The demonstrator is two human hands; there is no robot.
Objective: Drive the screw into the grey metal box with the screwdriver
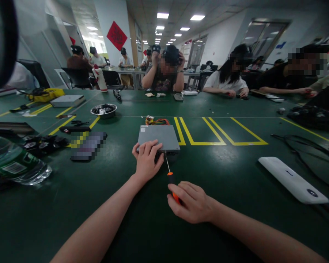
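**Screwdriver at the box's near face**

Well left of our left fingers (150,148) lie the bottle (19,164) and phone (89,148), bounding that side. Those fingers are spread over the metal box (160,135), directly beneath them; wires (157,121) trail beyond. Right of them, the screwdriver (170,179) reaches its near face, its handle grasped by our right fingers (185,195). We cannot tell whether the tip is seated; we judge the step is engaging it, calling for a steady box and aligned shaft. Open bench (139,230) lies nearer than both hands; farther right sits a white device (290,178).
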